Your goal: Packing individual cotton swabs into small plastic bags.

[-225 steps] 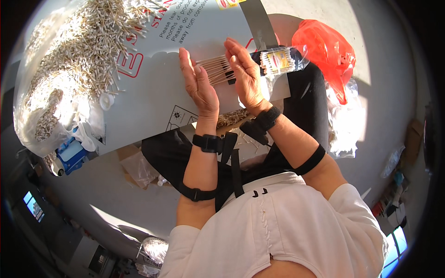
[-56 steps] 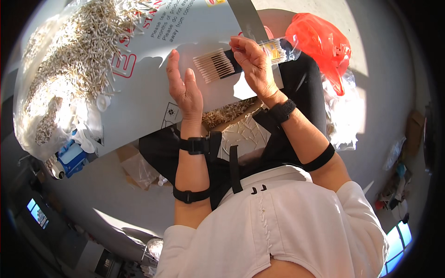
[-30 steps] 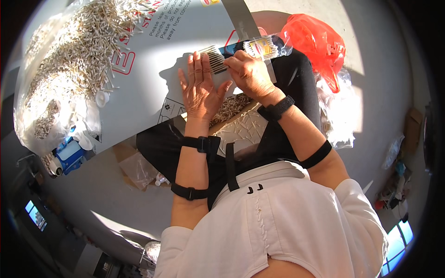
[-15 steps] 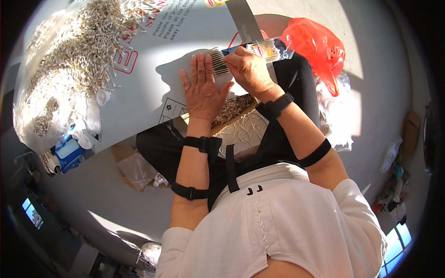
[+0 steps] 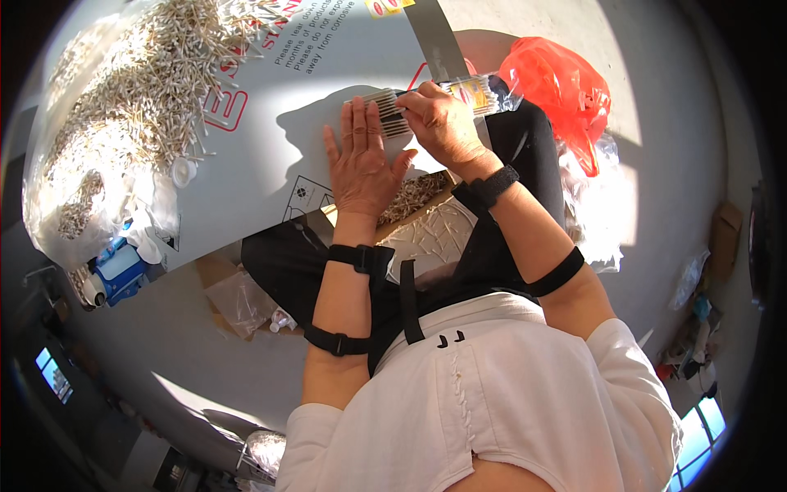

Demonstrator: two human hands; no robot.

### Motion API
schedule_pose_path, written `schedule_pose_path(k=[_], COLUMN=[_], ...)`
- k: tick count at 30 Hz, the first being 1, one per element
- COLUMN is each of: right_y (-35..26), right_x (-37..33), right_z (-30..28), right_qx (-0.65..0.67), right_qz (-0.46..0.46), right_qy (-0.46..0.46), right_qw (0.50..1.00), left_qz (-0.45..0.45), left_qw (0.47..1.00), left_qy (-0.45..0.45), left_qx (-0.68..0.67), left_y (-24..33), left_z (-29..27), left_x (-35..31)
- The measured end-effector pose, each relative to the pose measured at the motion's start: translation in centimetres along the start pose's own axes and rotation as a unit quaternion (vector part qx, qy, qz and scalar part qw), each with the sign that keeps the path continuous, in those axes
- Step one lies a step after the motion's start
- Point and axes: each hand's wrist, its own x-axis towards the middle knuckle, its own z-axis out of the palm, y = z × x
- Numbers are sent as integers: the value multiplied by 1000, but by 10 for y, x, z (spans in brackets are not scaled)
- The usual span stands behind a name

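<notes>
A flat row of cotton swabs (image 5: 391, 113) lies side by side on the light grey tabletop. My left hand (image 5: 362, 168) rests flat on the table with its fingers stretched out, the fingertips at the left ends of the row. At the row's right end is my right hand (image 5: 443, 123), its fingers bent and pressed together; whatever they pinch is hidden. Just beyond the right hand, a clear packet of swabs with a yellow label (image 5: 469, 92) lies at the table's right edge.
Loose cotton swabs (image 5: 147, 98) are heaped in a clear bag on the table's left. Below it stands a blue-and-white container (image 5: 123, 269). A box of swabs (image 5: 430, 234) sits on my lap. A red plastic bag (image 5: 557, 86) is at the right.
Both hands stay almost in place over the swab row. The view has shifted slightly; nothing has visibly been picked up or let go.
</notes>
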Motion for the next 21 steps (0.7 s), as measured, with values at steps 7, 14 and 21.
schedule_pose_path(k=[7,14,21], right_y=[0,-3,1], right_x=[-1,4,8], right_z=[0,0,4], right_qx=[-19,-3,-25], right_qz=[-13,5,-6], right_qy=[-15,8,-12], right_qw=[1000,1000,1000], left_qz=[-2,-3,-2], left_qw=[1000,1000,1000], left_qy=[4,8,10], left_qx=[-9,-9,0], left_y=[1,0,1], left_z=[-1,-1,-1], left_x=[0,0,1])
